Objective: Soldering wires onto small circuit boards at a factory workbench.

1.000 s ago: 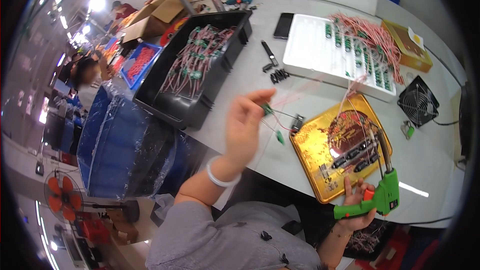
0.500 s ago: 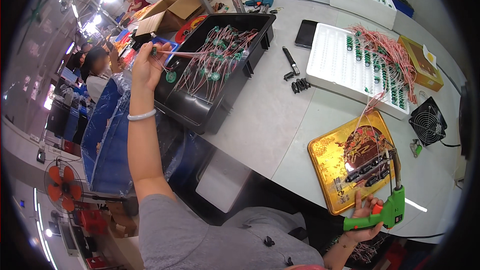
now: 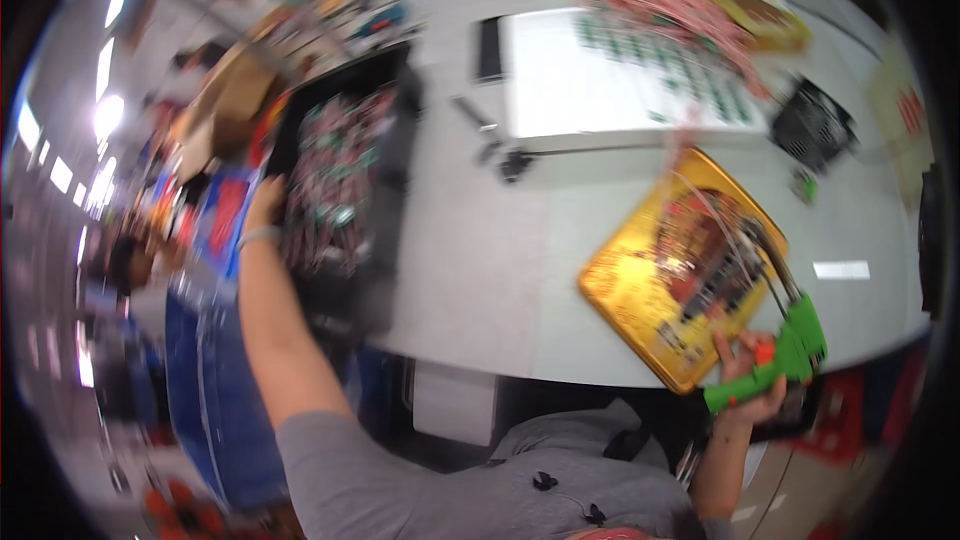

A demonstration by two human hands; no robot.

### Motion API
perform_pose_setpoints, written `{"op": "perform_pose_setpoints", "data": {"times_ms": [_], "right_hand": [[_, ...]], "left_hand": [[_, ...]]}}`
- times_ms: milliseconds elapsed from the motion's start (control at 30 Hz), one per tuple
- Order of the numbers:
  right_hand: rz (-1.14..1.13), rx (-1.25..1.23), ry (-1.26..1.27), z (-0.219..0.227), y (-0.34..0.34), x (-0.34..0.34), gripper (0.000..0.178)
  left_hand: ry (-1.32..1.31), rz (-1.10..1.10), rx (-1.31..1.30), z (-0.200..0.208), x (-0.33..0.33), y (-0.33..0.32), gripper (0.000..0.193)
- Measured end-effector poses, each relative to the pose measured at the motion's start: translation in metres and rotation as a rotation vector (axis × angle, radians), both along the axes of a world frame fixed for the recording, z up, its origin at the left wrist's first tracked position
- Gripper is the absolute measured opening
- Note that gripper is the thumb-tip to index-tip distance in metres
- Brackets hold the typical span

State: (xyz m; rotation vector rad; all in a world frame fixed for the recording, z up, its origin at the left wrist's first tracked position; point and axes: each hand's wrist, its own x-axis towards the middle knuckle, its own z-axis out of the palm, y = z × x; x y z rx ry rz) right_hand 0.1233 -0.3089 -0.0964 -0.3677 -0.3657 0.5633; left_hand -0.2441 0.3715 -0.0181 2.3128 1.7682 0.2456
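Green soldering gun (image 3: 797, 345) slants over the table (image 3: 475, 285) edge, long tip away and slightly left. Right hand (image 3: 738, 365) holds it; left hand (image 3: 266, 202) reaches far to the black bin (image 3: 386, 230), grip too blurry to tell.

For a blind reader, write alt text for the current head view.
A person's right hand holds a green soldering gun by a gold tray; the left hand, blurred, is at a black bin of pink wires and green parts.
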Motion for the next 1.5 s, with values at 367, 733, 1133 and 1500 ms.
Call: {"op": "perform_pose_setpoints", "data": {"times_ms": [367,733,1133,1500], "right_hand": [[-0.027,-0.273,-0.017,0.015,0.009,-0.007,0.056],[-0.104,-0.124,-0.042,0.021,-0.013,0.025,0.056],[-0.157,-0.11,0.076,0.015,-0.028,0.038,0.053],[-0.138,-0.101,0.078,0.015,-0.027,0.043,0.054]], "left_hand": [[-0.242,-0.746,0.474,0.06,0.226,-0.17,0.016],[-0.095,-1.704,0.807,0.012,0.406,-0.368,0.018],[-1.0,-0.89,-0.239,0.033,0.47,-0.304,0.012],[-1.383,-0.769,-0.314,0.084,0.471,-0.265,0.014]]}}
